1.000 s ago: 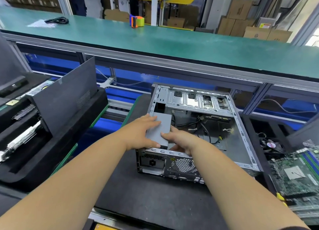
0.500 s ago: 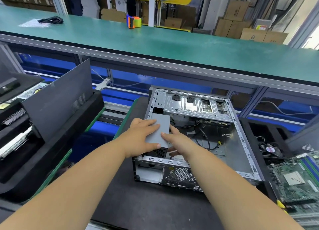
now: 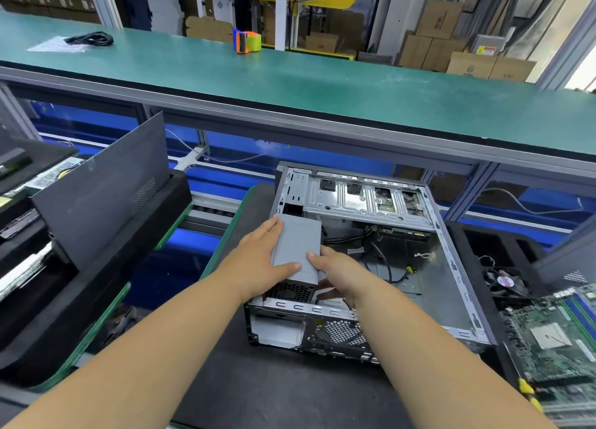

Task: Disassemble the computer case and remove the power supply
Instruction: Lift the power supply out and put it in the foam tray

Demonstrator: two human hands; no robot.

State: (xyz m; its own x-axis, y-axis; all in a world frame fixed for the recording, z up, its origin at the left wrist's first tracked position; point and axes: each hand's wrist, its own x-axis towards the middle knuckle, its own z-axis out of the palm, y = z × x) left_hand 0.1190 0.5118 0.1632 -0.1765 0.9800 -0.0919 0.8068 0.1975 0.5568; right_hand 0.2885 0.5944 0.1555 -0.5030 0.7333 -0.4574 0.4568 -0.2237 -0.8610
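Grey sheet-metal power supply box point(image 3: 297, 251), tilted up at the near-left corner of the open steel computer case point(image 3: 451, 267), is gripped by the left hand point(image 3: 258, 264) and right hand point(image 3: 338, 274); lifting it clear of its trailing cables probably comes next.

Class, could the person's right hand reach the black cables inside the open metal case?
Probably yes: the right hand sits beside the black cables, the open metal case leaves them exposed, but it grips the grey power supply.
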